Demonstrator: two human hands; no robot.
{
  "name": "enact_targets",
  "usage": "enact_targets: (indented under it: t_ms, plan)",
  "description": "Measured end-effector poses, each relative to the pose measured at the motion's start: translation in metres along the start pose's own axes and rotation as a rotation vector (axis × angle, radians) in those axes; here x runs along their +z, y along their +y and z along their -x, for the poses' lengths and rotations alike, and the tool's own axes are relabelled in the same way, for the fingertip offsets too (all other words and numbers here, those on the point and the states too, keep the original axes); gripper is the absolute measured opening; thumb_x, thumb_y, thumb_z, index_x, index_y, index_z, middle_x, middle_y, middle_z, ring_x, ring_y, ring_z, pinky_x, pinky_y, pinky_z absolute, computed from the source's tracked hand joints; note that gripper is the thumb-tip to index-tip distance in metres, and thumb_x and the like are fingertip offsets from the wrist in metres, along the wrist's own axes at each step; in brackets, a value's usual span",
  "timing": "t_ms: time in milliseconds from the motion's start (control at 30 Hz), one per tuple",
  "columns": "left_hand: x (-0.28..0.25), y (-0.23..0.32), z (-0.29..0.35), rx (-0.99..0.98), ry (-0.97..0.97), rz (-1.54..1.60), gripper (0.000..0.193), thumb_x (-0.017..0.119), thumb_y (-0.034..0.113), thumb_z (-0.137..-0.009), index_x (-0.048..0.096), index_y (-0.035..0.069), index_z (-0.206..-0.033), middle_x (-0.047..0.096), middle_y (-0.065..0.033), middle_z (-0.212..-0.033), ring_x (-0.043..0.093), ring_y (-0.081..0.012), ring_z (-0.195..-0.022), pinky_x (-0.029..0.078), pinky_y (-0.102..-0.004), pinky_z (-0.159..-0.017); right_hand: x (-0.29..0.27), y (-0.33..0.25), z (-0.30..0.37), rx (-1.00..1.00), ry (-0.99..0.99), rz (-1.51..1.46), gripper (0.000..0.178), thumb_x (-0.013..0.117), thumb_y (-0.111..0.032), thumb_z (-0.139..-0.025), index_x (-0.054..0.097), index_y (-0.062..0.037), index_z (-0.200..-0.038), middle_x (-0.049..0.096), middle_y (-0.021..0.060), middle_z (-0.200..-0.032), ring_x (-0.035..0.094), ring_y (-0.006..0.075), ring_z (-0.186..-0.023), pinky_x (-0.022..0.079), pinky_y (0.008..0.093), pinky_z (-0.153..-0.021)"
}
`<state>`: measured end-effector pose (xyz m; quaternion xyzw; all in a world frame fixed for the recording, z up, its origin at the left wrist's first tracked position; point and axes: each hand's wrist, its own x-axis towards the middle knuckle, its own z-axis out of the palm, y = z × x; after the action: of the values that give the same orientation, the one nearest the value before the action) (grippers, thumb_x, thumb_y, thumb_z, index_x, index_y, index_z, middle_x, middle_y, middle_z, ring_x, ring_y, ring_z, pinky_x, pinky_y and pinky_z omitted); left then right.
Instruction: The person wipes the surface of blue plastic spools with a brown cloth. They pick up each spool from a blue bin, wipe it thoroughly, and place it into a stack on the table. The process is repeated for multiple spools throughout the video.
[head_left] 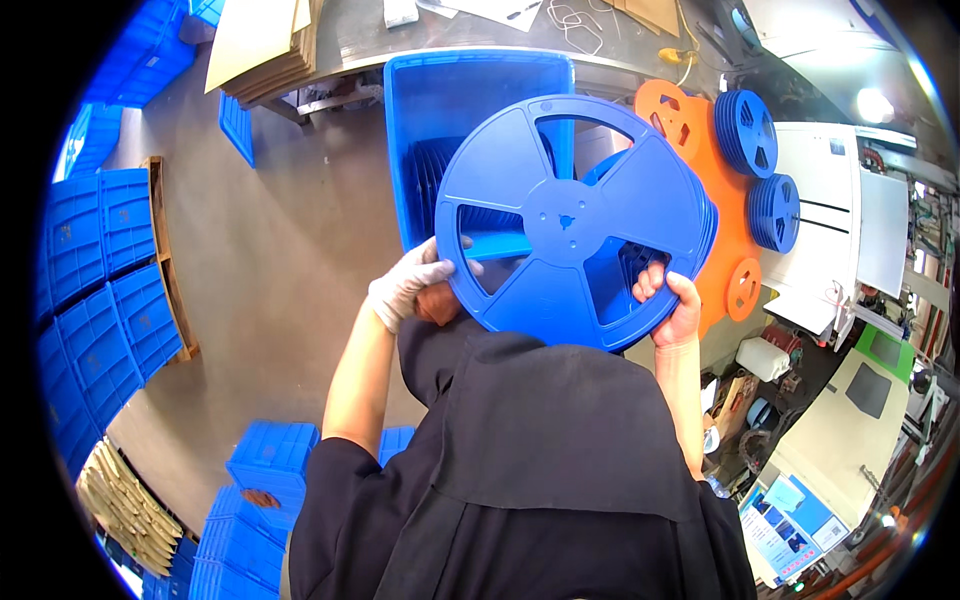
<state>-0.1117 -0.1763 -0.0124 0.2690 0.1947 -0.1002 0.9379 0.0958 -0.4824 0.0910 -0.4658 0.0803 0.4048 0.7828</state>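
Note:
In front of me a large blue plastic reel disc [568,218] with wedge-shaped openings is held up, its flat face toward the camera. Further rims show behind its right edge, so it is the front one of a stack. My left hand [408,282], in a white glove, grips the left rim, fingers reaching into an opening. My right hand [676,308], bare, is closed round the lower right rim with its fingers curled through another opening. Behind the disc stands a deep blue crate [395,150], where more blue discs [425,170] stand on edge, partly hidden.
An orange plate [722,180] on the right carries blue disc stacks [746,135]. Beyond it is a white machine [820,200]. A grey workbench [350,40] at the far side bears cardboard sheets [262,50]. Blue crates [125,215] are stacked on the left, with several more [272,460] behind me.

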Motion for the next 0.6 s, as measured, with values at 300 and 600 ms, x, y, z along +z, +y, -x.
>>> enact_targets:
  t_ms: [300, 600]
  plan:
    - [-0.013, 0.024, 0.033, 0.232, 0.293, -0.119, 0.040, 0.070, 0.021, -0.084, 0.054, 0.001, -0.114, 0.066, -0.0118, -0.095, 0.063, -0.0213, -0.092, 0.051, -0.0335, -0.087, 0.007, -0.007, -0.020, 0.005, 0.363, 0.043, 0.033, 0.057, -0.029, -0.092, 0.058, -0.0018, -0.111, 0.065, 0.0098, -0.089, 0.060, 0.0199, -0.074, 0.050, 0.0326, -0.061]
    - [-0.076, -0.016, -0.025, 0.184, 0.773, -0.998, 0.015, 0.052, 0.005, -0.089, 0.053, 0.009, -0.104, 0.059, -0.0075, -0.076, 0.053, -0.0160, -0.063, 0.048, -0.0341, -0.064, -0.027, -0.005, -0.008, -0.046, 0.381, -0.003, 0.024, 0.056, -0.026, -0.092, 0.054, -0.0051, -0.104, 0.055, 0.0051, -0.074, 0.051, 0.0155, -0.063, 0.046, 0.0326, -0.061]
